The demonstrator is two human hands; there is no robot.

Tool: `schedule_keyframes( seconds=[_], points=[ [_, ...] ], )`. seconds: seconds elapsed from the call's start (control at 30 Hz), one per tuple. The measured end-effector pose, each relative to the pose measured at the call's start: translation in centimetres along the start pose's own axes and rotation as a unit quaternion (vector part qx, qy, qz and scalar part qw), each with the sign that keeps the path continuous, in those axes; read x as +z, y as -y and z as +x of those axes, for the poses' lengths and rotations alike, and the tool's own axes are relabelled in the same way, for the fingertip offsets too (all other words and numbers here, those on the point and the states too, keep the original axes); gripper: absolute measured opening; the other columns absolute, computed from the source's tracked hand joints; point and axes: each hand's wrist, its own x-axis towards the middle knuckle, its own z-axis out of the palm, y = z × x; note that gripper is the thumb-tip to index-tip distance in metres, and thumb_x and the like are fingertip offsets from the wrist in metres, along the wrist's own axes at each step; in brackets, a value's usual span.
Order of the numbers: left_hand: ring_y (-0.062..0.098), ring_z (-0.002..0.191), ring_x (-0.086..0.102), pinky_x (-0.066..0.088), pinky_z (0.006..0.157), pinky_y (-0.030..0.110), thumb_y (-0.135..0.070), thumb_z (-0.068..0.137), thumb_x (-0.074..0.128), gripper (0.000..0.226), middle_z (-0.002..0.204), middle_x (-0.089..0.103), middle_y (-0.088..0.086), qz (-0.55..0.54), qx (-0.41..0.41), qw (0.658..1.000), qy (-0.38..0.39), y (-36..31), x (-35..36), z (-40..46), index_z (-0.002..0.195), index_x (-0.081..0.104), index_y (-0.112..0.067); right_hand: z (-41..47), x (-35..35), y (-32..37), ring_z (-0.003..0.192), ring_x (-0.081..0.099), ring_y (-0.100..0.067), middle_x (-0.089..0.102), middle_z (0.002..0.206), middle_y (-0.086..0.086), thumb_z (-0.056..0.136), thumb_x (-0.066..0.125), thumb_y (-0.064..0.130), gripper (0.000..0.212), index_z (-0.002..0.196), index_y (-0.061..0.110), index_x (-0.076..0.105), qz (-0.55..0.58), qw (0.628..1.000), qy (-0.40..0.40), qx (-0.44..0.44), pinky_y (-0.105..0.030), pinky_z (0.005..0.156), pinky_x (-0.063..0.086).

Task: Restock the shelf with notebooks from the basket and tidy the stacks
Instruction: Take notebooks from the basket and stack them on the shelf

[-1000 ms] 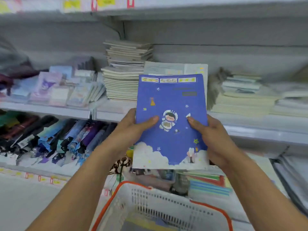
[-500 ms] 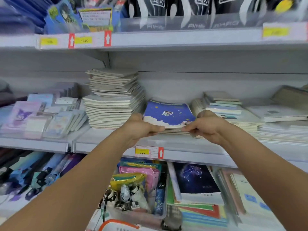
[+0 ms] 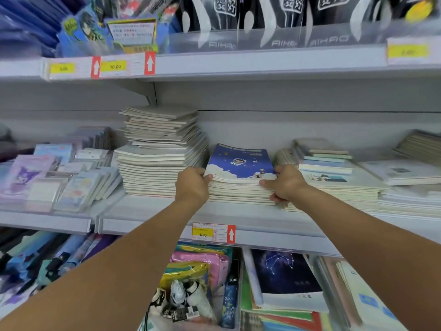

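A blue astronaut notebook [image 3: 239, 163] lies flat on top of a low stack of notebooks [image 3: 238, 192] on the middle shelf [image 3: 148, 215]. My left hand [image 3: 193, 185] grips the stack's left front corner, fingers curled around its edge. At the right front corner my right hand [image 3: 284, 183] holds the same stack, thumb on top and fingers curled under the lower notebooks. The basket is out of view.
A tall, uneven pile of pale notebooks [image 3: 160, 151] stands directly left of the stack. More notebook stacks [image 3: 334, 177] lie to the right. Small packaged notepads [image 3: 47, 177] fill the left shelf. A price tag [image 3: 212, 232] hangs below; lower shelves hold pouches and folders.
The blue notebook went from upright in both hands over the basket to lying flat on the shelf stack. Both hands now sit at the stack's front corners, and the view rose.
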Motion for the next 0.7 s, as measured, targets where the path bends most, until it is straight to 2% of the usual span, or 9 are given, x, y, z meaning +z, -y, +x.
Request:
schedule_keyframes(
  seconds=[0.1, 0.17, 0.23, 0.3, 0.4, 0.47, 0.53, 0.63, 0.7],
  points=[
    [0.03, 0.081, 0.063, 0.04, 0.068, 0.03, -0.027, 0.096, 0.059, 0.022, 0.082, 0.067, 0.008, 0.098, 0.039, 0.994, -0.025, 0.0, 0.0, 0.5, 0.093, 0.072, -0.01, 0.4, 0.3, -0.5, 0.058, 0.066, -0.03, 0.071, 0.083, -0.013, 0.087, 0.074, 0.034, 0.027, 0.096, 0.012, 0.061, -0.119, 0.991, -0.038, -0.044, -0.036, 0.057, 0.057],
    [0.032, 0.08, 0.062, 0.037, 0.066, 0.03, -0.031, 0.096, 0.058, 0.028, 0.076, 0.063, 0.008, 0.147, 0.054, 0.987, -0.044, 0.0, -0.2, 0.3, 0.081, 0.064, -0.009, -0.4, 0.9, -0.8, 0.085, 0.066, -0.033, 0.07, 0.098, -0.012, 0.088, 0.07, 0.043, 0.037, 0.103, 0.01, 0.061, -0.222, 0.966, -0.101, -0.09, -0.036, 0.071, 0.053],
    [0.033, 0.082, 0.063, 0.037, 0.065, 0.03, -0.037, 0.095, 0.059, 0.031, 0.076, 0.063, 0.009, 0.15, 0.069, 0.983, -0.077, 0.2, -0.4, -0.3, 0.082, 0.061, -0.009, -2.9, 2.0, -1.2, 0.095, 0.062, -0.029, 0.064, 0.108, -0.007, 0.09, 0.067, 0.045, 0.04, 0.112, 0.013, 0.059, -0.219, 0.946, -0.177, -0.16, -0.034, 0.073, 0.047],
    [0.029, 0.08, 0.062, 0.038, 0.065, 0.03, -0.038, 0.094, 0.059, 0.029, 0.08, 0.065, 0.006, 0.074, 0.109, 0.982, -0.136, 0.5, -0.3, -2.1, 0.096, 0.06, -0.009, -6.9, 3.4, -2.3, 0.082, 0.059, -0.018, 0.063, 0.097, -0.001, 0.094, 0.06, 0.045, 0.029, 0.103, 0.017, 0.06, -0.108, 0.928, -0.243, -0.261, -0.031, 0.068, 0.043],
    [0.019, 0.061, 0.053, 0.041, 0.058, 0.031, -0.027, 0.096, 0.058, 0.019, 0.068, 0.057, 0.005, -0.072, 0.209, 0.961, -0.168, 2.1, 0.0, -7.3, 0.1, 0.058, -0.009, -12.6, 7.7, -7.0, 0.054, 0.049, -0.015, 0.052, 0.058, 0.001, 0.102, 0.042, 0.044, 0.045, 0.069, 0.014, 0.05, 0.021, 0.929, -0.184, -0.322, -0.032, 0.054, 0.035],
    [0.012, 0.055, 0.049, 0.038, 0.054, 0.023, -0.022, 0.098, 0.055, 0.014, 0.063, 0.053, -0.001, -0.095, 0.216, 0.964, -0.123, 4.8, 0.6, -12.1, 0.098, 0.057, -0.008, -15.0, 12.5, -13.4, 0.052, 0.052, -0.018, 0.054, 0.054, -0.002, 0.103, 0.036, 0.047, 0.056, 0.064, 0.01, 0.051, 0.001, 0.969, -0.098, -0.226, -0.035, 0.053, 0.038],
    [0.005, 0.053, 0.05, 0.035, 0.052, 0.018, -0.019, 0.099, 0.055, 0.012, 0.06, 0.05, -0.011, -0.088, 0.17, 0.98, -0.061, 9.7, 1.9, -16.9, 0.096, 0.058, -0.008, -16.7, 17.3, -20.8, 0.053, 0.054, -0.023, 0.06, 0.061, -0.008, 0.1, 0.043, 0.051, 0.055, 0.071, 0.006, 0.056, -0.004, 0.999, 0.049, 0.013, -0.034, 0.057, 0.045],
    [0.009, 0.063, 0.06, 0.051, 0.06, 0.027, -0.024, 0.094, 0.062, 0.012, 0.068, 0.061, -0.003, -0.008, -0.099, 0.988, 0.123, 19.6, 4.7, -25.6, 0.092, 0.063, -0.012, -21.1, 21.2, -30.5, 0.071, 0.057, -0.027, 0.059, 0.086, -0.014, 0.095, 0.063, 0.035, 0.033, 0.105, 0.004, 0.058, -0.054, 0.906, 0.25, 0.338, -0.037, 0.067, 0.05],
    [0.026, 0.066, 0.063, 0.059, 0.067, 0.042, -0.023, 0.088, 0.065, 0.013, 0.075, 0.066, 0.01, -0.008, -0.375, 0.909, 0.184, 26.4, 5.4, -32.2, 0.08, 0.063, -0.014, -24.0, 22.4, -35.1, 0.091, 0.059, -0.031, 0.057, 0.105, -0.015, 0.092, 0.069, 0.029, 0.037, 0.116, 0.005, 0.054, -0.066, 0.856, 0.275, 0.433, -0.038, 0.074, 0.048]
  ],
)
